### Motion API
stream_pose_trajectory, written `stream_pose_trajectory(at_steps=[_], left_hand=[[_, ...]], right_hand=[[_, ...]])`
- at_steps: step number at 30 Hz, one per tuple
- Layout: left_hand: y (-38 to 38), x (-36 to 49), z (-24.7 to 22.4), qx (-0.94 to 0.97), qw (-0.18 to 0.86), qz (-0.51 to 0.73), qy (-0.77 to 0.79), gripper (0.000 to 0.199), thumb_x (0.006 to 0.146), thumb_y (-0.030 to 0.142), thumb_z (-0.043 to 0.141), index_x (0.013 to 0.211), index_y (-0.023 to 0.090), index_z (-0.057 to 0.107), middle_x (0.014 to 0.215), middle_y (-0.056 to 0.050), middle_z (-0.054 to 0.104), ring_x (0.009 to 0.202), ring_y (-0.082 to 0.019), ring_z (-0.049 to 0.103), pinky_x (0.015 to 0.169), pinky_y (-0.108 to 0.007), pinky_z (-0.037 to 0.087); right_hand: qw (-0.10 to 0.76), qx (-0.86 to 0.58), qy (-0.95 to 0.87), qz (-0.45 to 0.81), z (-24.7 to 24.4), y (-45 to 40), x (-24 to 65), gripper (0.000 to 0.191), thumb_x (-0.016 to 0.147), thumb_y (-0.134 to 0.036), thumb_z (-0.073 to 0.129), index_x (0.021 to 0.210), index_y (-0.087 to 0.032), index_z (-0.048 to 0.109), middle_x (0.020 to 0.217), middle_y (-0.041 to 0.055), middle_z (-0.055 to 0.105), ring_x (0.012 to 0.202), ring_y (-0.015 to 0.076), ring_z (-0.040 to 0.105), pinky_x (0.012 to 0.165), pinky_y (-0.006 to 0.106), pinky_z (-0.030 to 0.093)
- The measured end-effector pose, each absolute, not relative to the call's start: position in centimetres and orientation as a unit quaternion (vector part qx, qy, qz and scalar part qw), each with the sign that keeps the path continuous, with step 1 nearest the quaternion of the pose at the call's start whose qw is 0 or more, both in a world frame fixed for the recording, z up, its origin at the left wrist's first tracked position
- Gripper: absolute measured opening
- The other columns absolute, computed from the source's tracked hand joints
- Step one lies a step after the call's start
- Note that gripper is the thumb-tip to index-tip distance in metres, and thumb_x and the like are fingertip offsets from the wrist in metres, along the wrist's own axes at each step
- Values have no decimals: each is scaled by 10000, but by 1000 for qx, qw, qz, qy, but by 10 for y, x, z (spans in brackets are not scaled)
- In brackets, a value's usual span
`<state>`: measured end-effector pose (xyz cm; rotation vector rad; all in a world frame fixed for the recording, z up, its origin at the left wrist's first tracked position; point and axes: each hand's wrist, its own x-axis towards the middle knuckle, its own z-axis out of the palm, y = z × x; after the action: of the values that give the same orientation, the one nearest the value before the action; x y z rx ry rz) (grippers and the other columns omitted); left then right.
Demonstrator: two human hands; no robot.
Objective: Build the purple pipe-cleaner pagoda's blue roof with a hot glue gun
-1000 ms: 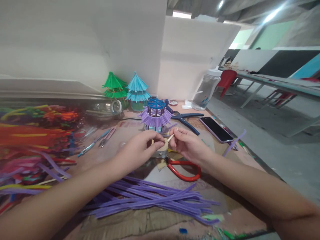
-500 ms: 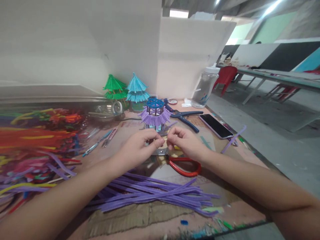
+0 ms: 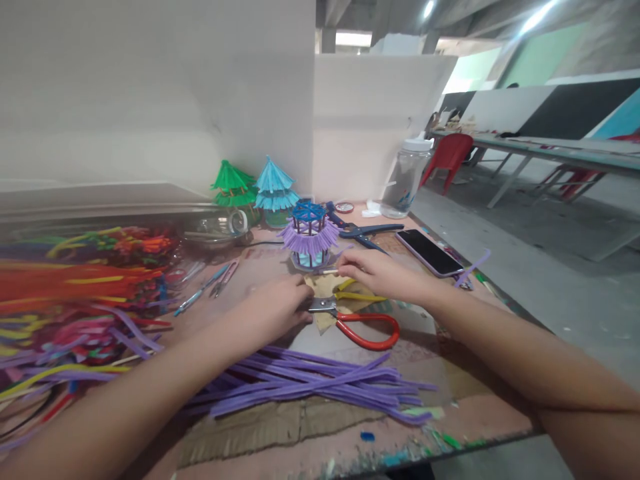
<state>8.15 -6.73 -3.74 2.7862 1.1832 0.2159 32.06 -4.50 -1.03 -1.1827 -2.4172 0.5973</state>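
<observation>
My left hand (image 3: 285, 307) rests low over the work area, fingers curled around the blade end of a pair of scissors (image 3: 367, 333) with a red handle. The back of the hand hides the blade tips and whatever is between its fingers. Pinched in my right hand (image 3: 373, 272) is a small pale stick (image 3: 329, 271). Just beyond the hands stands a small tower model (image 3: 311, 235) with a blue top and a purple fringed roof. Yellow strips (image 3: 353, 292) and a piece of tan paper (image 3: 324, 323) lie beside the scissors. Purple pipe cleaners (image 3: 320, 383) are spread in front.
Green (image 3: 233, 183) and light-blue (image 3: 275, 183) roofed models stand by the wall. Behind my right hand are dark-handled pliers (image 3: 373, 233), a phone (image 3: 430, 252) and a water bottle (image 3: 406, 177). Coloured pipe cleaners (image 3: 85, 283) lie at left near a pen (image 3: 200, 291).
My hands were close together in front of the tower model and have parted. The left has moved down onto the scissor blades; the right has shifted slightly, with the pale stick showing at its fingertips.
</observation>
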Motion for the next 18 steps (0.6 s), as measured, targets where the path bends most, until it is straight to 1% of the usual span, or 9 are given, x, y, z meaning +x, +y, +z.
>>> stream_pose_trajectory(at_steps=[3, 6, 10, 14, 16, 18], left_hand=[[-64, 86, -44, 917, 13, 53, 396, 246, 868, 325, 661, 1059, 177, 710, 1043, -117, 707, 975, -269, 666, 858, -376, 522], [-63, 88, -45, 923, -3, 57, 382, 236, 880, 316, 624, 1008, 139, 714, 1009, -137, 710, 976, -287, 664, 873, -400, 519], [-64, 89, -42, 921, 17, 84, 380, 252, 836, 329, 679, 990, 130, 705, 1015, -137, 719, 1002, -299, 649, 897, -412, 499], [-72, 94, -39, 917, -14, 132, 375, 274, 856, 397, 686, 954, 141, 697, 974, -122, 711, 993, -300, 634, 897, -427, 475], [-76, 94, -32, 920, -27, 136, 365, 335, 848, 430, 705, 1026, 147, 689, 1029, -126, 707, 1026, -304, 626, 912, -429, 464], [-77, 88, -20, 913, -26, 134, 385, 486, 803, 491, 745, 1132, 144, 659, 1097, -138, 698, 1051, -309, 624, 897, -413, 468]], right_hand=[[198, -412, -855, 246, -24, -49, 313, 176, 998, -275, 416, 918, -205, 556, 930, 66, 696, 847, 199, 627, 756, 309, 428], [182, -434, -852, 228, -40, -54, 305, 177, 1012, -293, 396, 943, -205, 534, 883, 72, 674, 800, 205, 609, 715, 303, 407], [197, -451, -844, 213, -52, -57, 301, 193, 1029, -305, 363, 962, -210, 516, 880, 66, 662, 785, 192, 597, 708, 292, 387], [199, -461, -847, 172, -54, -58, 301, 216, 1035, -322, 339, 976, -209, 514, 831, 57, 623, 740, 193, 555, 687, 296, 353], [189, -464, -852, 152, -53, -58, 302, 214, 1031, -329, 345, 987, -208, 517, 812, 55, 607, 734, 198, 540, 680, 300, 334], [187, -469, -848, 161, -50, -57, 305, 214, 1028, -342, 345, 983, -213, 510, 788, 44, 590, 722, 199, 529, 672, 299, 326]])
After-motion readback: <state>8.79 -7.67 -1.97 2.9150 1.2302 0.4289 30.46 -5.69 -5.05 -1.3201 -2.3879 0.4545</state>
